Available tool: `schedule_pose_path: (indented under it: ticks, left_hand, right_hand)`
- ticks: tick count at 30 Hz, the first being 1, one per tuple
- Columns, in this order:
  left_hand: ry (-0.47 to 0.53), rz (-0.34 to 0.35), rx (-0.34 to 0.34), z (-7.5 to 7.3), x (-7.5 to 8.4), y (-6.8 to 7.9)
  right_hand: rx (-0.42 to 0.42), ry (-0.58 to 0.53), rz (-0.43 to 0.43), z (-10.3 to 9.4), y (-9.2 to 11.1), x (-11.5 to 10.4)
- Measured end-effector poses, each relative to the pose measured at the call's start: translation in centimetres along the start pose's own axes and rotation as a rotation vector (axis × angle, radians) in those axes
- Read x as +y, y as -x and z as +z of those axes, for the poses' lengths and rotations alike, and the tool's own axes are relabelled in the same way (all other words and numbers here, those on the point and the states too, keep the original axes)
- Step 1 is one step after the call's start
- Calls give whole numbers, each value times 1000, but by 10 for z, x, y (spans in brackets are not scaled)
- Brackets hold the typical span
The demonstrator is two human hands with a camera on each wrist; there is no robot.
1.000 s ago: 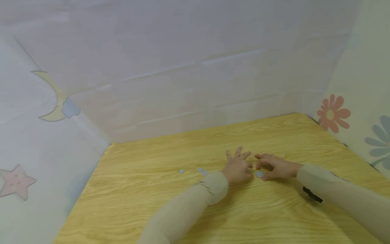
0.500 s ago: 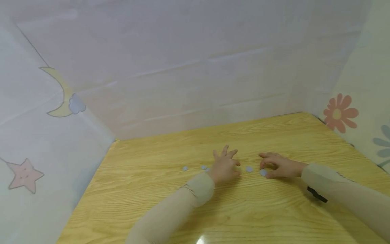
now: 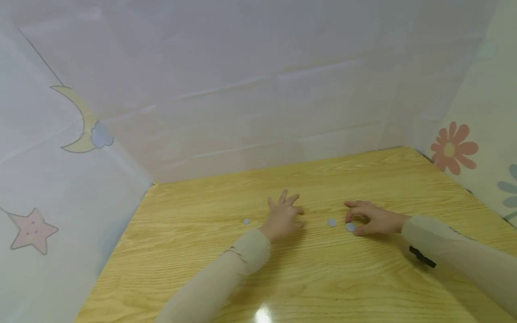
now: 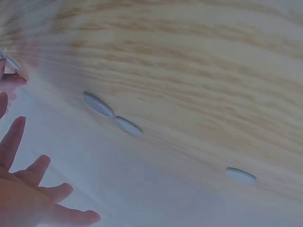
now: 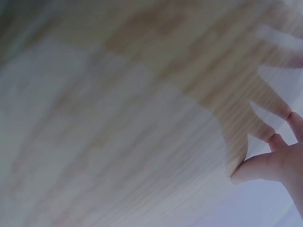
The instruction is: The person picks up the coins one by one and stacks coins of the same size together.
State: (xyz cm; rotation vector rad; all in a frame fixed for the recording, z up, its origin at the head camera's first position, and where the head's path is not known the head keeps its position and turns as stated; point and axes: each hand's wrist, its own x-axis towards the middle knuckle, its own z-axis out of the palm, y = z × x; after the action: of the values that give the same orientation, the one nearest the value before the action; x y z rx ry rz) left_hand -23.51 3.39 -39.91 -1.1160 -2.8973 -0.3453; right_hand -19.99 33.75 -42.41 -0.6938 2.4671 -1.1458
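Note:
Small pale grey round discs lie in a row on the table. My left hand (image 3: 282, 218) has its fingers spread and holds nothing. In the head view it hides two discs; the left wrist view shows these, a larger disc (image 4: 98, 105) touching a smaller one (image 4: 128, 126) end to end. Further left lies the smallest-looking disc (image 3: 247, 221). My right hand (image 3: 373, 218) has thumb and a curled finger at opposite edges of the rightmost disc (image 3: 350, 227), lightly pinching it. Just left of it, apart, lies another disc (image 3: 331, 222). The right wrist view shows fingertips on the table, no disc.
The yellow wood-grain table (image 3: 307, 282) meets a pale back wall (image 3: 258, 89). Side walls carry a printed moon (image 3: 82, 130), a star (image 3: 34, 231) and a red flower (image 3: 454, 148). A black strip (image 3: 422, 256) shows beneath the right sleeve.
My left hand has moved left, away from the right hand, uncovering one disc and covering two others. My right hand stays at the rightmost disc. The head view has shifted slightly.

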Motion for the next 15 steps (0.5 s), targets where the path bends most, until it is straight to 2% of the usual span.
schedule_pose_path:
  ticks: [5,15]
  left_hand:
    - [40,-2,-2,-4,-5,6]
    - [46,-28,-7,-7,-11,13]
  right_hand:
    - [5,16,6,1,-1,-1]
    - [38,32,27,1,-2,-2]
